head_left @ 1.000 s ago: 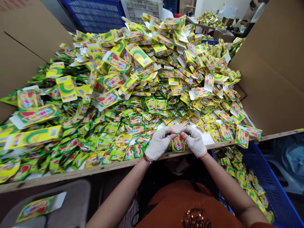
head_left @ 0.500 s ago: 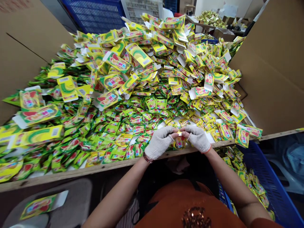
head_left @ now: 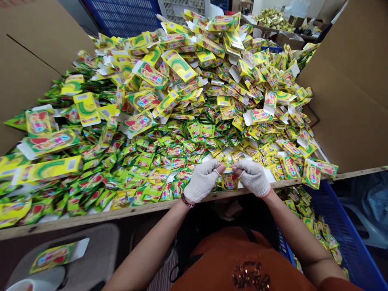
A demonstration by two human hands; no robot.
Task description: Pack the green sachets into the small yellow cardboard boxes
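Note:
My left hand (head_left: pixel 202 180), in a white glove with bare fingertips, pinches the left side of the top of a small printed candy box (head_left: pixel 229 182). Gloved the same way, my right hand (head_left: pixel 252 178) pinches the box's top from the right. The box hangs upright between both hands, near the table's wooden front edge, its green and yellow printed face toward me. Around and behind my hands lie many small green candy packets (head_left: pixel 145 159). Farther back rises a heap of yellow and green boxes (head_left: pixel 178 66), several with white flaps open.
Cardboard walls stand at left (head_left: pixel 33 52) and right (head_left: pixel 348 97). Below the table at right, a blue crate (head_left: pixel 348 230) holds filled-looking boxes. A stool (head_left: pixel 100 250) at lower left carries one box (head_left: pixel 51 258) and a white cup (head_left: pixel 27 285).
Both hands stay at the box's top, with the fingertips slightly shifted and more of the box's printed face showing. The whole view has moved slightly.

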